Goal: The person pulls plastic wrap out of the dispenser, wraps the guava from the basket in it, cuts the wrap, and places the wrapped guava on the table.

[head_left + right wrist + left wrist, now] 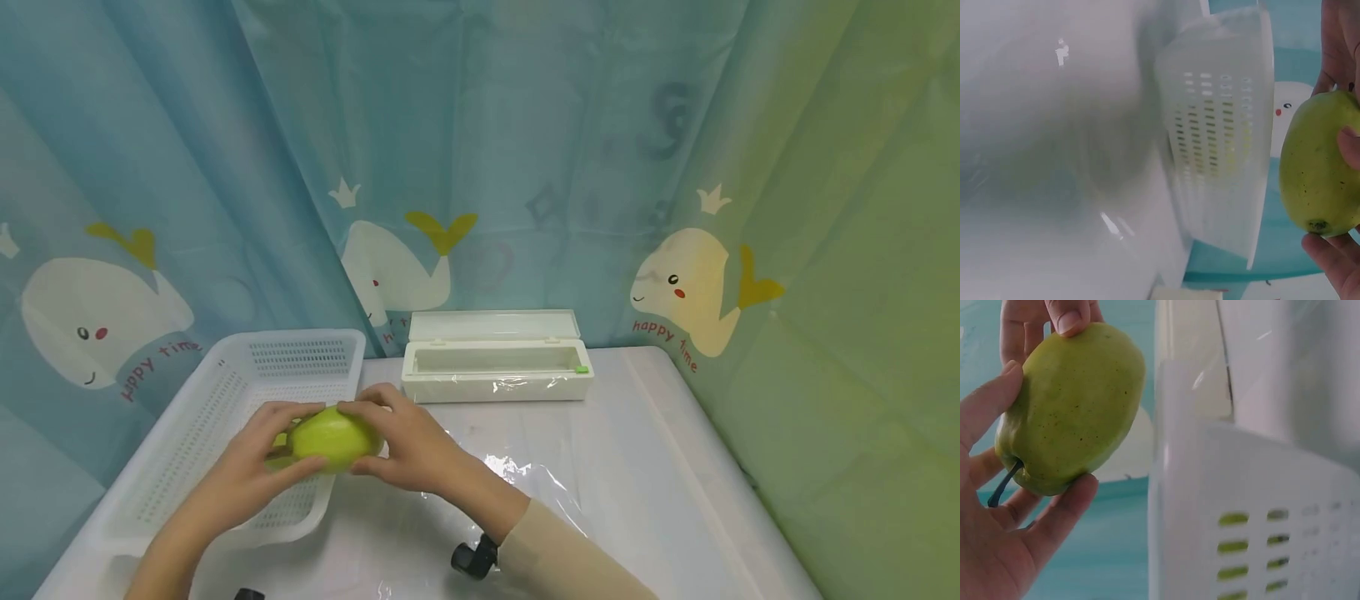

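Observation:
A yellow-green pear [335,439] with a dark stem is held between both hands over the near right side of a white slotted basket [347,367]. My left hand [251,462] grips the stem end, its fingers and thumb spread round the fruit. From the other end my right hand [408,433] holds it with thumb and fingertips. In the left wrist view the pear [1075,406] shows small brown specks. Through the basket's slots, more yellow-green [1212,140] shows in the right wrist view; the basket wall hides most of it.
A long white box [498,389] with its lid raised stands at the table's back, a small green piece [582,369] at its right end. Shiny clear film [536,483] lies on the white table [660,483]. Whale-printed curtains [525,167] hang close behind and beside the table.

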`<action>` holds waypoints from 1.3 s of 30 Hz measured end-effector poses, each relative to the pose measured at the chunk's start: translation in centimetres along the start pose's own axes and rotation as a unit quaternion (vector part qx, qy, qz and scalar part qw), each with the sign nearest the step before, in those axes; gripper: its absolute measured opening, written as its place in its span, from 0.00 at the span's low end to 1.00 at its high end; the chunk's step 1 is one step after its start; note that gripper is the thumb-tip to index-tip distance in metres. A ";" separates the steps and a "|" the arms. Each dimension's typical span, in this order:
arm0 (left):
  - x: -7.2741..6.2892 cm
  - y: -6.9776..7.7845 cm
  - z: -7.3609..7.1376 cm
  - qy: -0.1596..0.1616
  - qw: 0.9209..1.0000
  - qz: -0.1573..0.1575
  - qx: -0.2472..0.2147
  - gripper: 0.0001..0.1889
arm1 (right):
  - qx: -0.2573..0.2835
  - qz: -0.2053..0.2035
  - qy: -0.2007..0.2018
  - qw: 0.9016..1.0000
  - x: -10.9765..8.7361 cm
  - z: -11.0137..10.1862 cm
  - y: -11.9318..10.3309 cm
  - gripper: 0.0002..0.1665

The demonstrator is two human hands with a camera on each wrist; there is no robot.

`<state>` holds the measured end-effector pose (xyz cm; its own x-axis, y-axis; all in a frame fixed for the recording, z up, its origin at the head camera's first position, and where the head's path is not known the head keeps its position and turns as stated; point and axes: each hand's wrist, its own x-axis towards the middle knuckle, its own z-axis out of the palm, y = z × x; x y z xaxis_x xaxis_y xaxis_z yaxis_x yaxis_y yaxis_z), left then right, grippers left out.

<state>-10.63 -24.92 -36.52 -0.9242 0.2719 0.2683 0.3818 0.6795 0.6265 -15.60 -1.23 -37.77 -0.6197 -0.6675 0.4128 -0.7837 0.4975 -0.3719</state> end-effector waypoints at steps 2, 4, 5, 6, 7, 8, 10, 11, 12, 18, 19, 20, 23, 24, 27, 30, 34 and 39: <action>0.2 0.2 0.4 -0.005 1.000 -0.001 -0.007 0.29 | 0.005 0.006 0.000 1.000 -0.4 -0.2 0.3 0.43; 0.4 0.4 0.8 -0.010 1.000 -0.001 -0.014 0.29 | 0.008 0.010 -0.002 1.000 -0.8 -0.4 0.5 0.42; 0.5 0.5 1.0 -0.012 1.000 0.000 -0.018 0.29 | 0.009 0.011 -0.002 1.000 -1.0 -0.5 0.7 0.42; 0.6 0.6 1.2 -0.014 1.000 0.000 -0.020 0.29 | 0.008 0.012 -0.001 1.000 -1.2 -0.7 0.8 0.42; 0.7 0.7 1.5 -0.015 1.000 0.002 -0.023 0.29 | 0.007 0.012 0.000 1.000 -1.4 -0.8 1.0 0.42; 0.9 0.8 1.7 -0.017 0.999 0.004 -0.027 0.29 | 0.005 0.013 0.001 1.000 -1.6 -1.0 1.1 0.42; 1.1 1.1 2.2 -0.018 0.999 0.007 -0.032 0.29 | 0.004 0.012 0.005 1.000 -2.0 -1.3 1.4 0.42; 1.3 1.2 2.4 -0.020 0.999 0.008 -0.035 0.29 | 0.003 0.010 0.007 1.000 -2.2 -1.4 1.6 0.42; 1.4 1.3 2.6 -0.022 0.999 0.010 -0.038 0.30 | 0.002 0.010 0.010 1.000 -2.5 -1.5 1.7 0.42; 2.4 1.8 3.8 -0.029 0.999 0.018 -0.033 0.30 | 0.003 0.021 0.016 1.000 -3.7 -2.1 2.7 0.43; 2.5 1.8 4.1 -0.030 0.999 0.020 -0.032 0.31 | 0.004 0.024 0.016 1.000 -3.9 -2.2 2.9 0.43; 2.7 1.9 4.3 -0.031 0.999 0.021 -0.033 0.31 | 0.005 0.027 0.017 0.999 -4.1 -2.4 3.1 0.43; 3.2 2.0 5.1 -0.039 0.998 0.021 -0.044 0.31 | 0.010 0.035 0.020 0.999 -4.8 -2.7 3.6 0.43; 3.4 2.1 5.3 -0.042 0.998 0.020 -0.048 0.31 | 0.010 0.036 0.021 0.999 -5.0 -2.7 3.8 0.43; 3.8 2.2 6.2 -0.045 0.996 0.022 -0.067 0.31 | 0.008 0.039 0.023 0.999 -5.6 -3.0 4.4 0.43; 4.2 2.3 7.1 -0.046 0.995 0.029 -0.082 0.30 | 0.008 0.044 0.023 0.999 -6.2 -3.1 5.0 0.43; 4.8 2.4 8.3 -0.056 0.992 0.037 -0.104 0.29 | 0.018 0.061 0.019 0.998 -7.3 -3.4 5.8 0.43; 5.4 2.6 9.4 -0.069 0.989 0.044 -0.121 0.30 | 0.032 0.078 0.014 0.996 -8.5 -4.0 6.5 0.42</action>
<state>-14.72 -15.32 -40.34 -0.8733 0.4251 0.2378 0.4375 0.4701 0.7665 -15.54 9.89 -40.35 -0.7360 -0.5684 0.3678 -0.6733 0.5580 -0.4850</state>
